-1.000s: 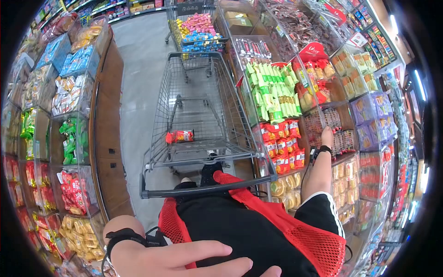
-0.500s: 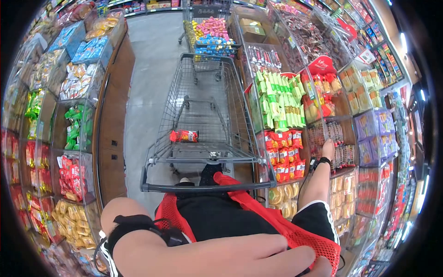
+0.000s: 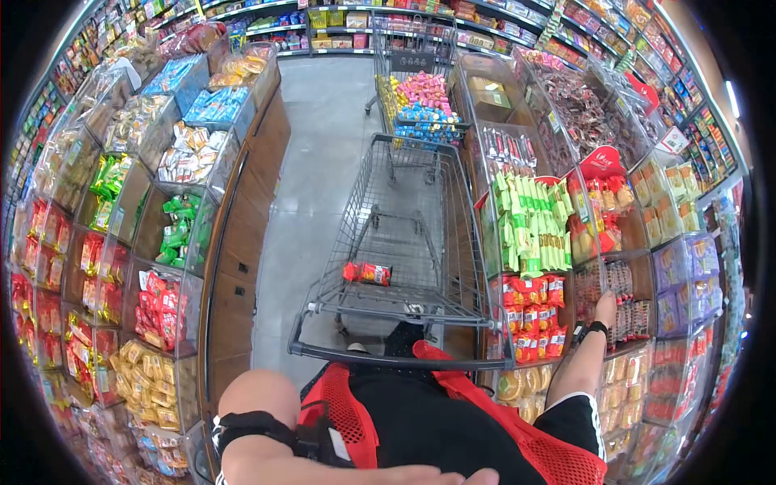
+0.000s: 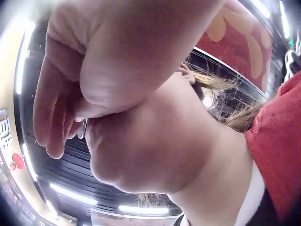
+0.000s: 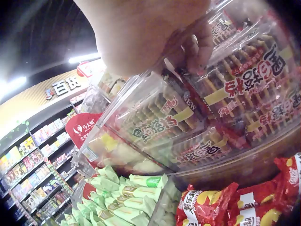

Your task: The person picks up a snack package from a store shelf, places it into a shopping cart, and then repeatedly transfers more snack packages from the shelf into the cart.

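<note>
My right hand (image 3: 606, 307) reaches into a clear bin of wrapped sandwich biscuits (image 3: 621, 279). In the right wrist view, the fingers (image 5: 203, 49) bend down behind the clear bin wall, among biscuit packs (image 5: 244, 75) with red and black lettering. Whether they grip a pack I cannot tell. My left hand (image 3: 420, 475) is across the front of my body at the bottom edge, partly cut off. The left wrist view has its fingers (image 4: 51, 117) loosely bent with nothing held. A red snack packet (image 3: 368, 273) lies in the wire shopping cart (image 3: 404, 250) before me.
Another cart (image 3: 414, 61) with pink, yellow and blue packets on it stands ahead. Green-wrapped snacks (image 3: 529, 226) and red bags (image 3: 529, 319) fill neighbouring bins. Along the left runs a wooden counter (image 3: 250, 242) topped by candy bins. Grey floor (image 3: 307, 162) lies between the counter and carts.
The head view has turned left and tipped up, so carts and bins appear farther right and lower. My left hand has slipped toward the bottom edge. My right hand stays at the biscuit bin.
</note>
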A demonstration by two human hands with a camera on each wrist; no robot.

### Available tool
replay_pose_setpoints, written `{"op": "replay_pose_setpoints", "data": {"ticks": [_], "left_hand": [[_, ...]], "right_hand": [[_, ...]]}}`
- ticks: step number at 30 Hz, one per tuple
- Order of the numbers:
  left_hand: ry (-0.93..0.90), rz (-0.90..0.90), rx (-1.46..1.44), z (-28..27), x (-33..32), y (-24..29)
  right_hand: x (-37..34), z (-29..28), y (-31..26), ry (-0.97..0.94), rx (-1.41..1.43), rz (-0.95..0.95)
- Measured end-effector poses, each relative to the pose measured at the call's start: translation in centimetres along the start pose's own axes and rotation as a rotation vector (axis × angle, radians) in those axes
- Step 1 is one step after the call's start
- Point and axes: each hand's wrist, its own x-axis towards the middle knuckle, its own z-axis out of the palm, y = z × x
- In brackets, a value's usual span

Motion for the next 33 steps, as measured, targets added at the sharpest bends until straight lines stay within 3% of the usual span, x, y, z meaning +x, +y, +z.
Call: {"op": "replay_pose_setpoints", "data": {"ticks": [3, 6, 9, 11, 12, 17, 18, 21, 22, 25, 26, 27, 29, 30, 33], "left_hand": [[-0.122, 0.057, 0.011, -2.6, -0.7, 0.9], [-0.091, 0.406, -0.208, -4.1, -3.4, -2.3], [-0.094, 0.363, -0.204, -5.6, -4.7, -3.0], [-0.092, 0.206, -0.080, -5.2, -4.3, -2.2], [-0.072, 0.277, -0.017, -4.8, -3.9, -2.3], [-0.022, 0.291, 0.077, -3.5, -2.8, -0.7], [-0.008, 0.377, 0.116, -3.2, -3.2, -1.8], [-0.346, 0.426, 0.261, -3.7, -3.9, -3.5], [-0.476, 0.301, 0.006, -3.1, -3.4, -4.5], [-0.754, -0.078, 0.047, 1.8, -5.3, -9.6], [-0.780, -0.168, 0.134, 3.0, -7.1, -12.5], [-0.771, -0.337, 0.133, 4.2, -10.0, -15.9], [-1.024, -0.643, 0.154, 3.9, -14.7, -20.3], [-1.047, -0.688, 0.039, 3.9, -17.9, -23.0], [-0.819, -0.778, -0.164, 2.5, -22.2, -25.4]], "right_hand": [[-0.1, -0.1, -0.1, 0.003, -0.033, -0.004], [-0.5, -0.4, -0.7, 0.027, -0.007, 0.013], [-0.8, -1.0, -0.9, -0.018, 0.032, 0.053], [0.3, 0.4, 0.5, -0.039, 0.038, -0.022], [0.8, 0.8, 0.9, -0.046, 0.042, -0.040], [1.3, 0.9, 1.4, -0.016, 0.077, -0.124], [1.8, 1.7, 2.1, -0.005, 0.113, -0.135], [4.2, 3.5, 3.9, -0.089, 0.184, -0.151], [4.8, 4.1, 4.4, -0.084, 0.217, -0.162], [12.4, 12.6, 12.6, -0.193, 0.332, -0.299], [16.0, 16.2, 15.0, -0.452, 1.042, 0.060], [14.4, 13.1, 13.6, -0.520, 0.935, -0.080], [5.2, 2.9, 5.2, -0.460, 1.130, 0.166], [7.2, 5.2, 7.3, -0.438, 1.140, 0.185], [8.5, 6.9, 9.2, -0.363, 1.132, 0.229]]}}
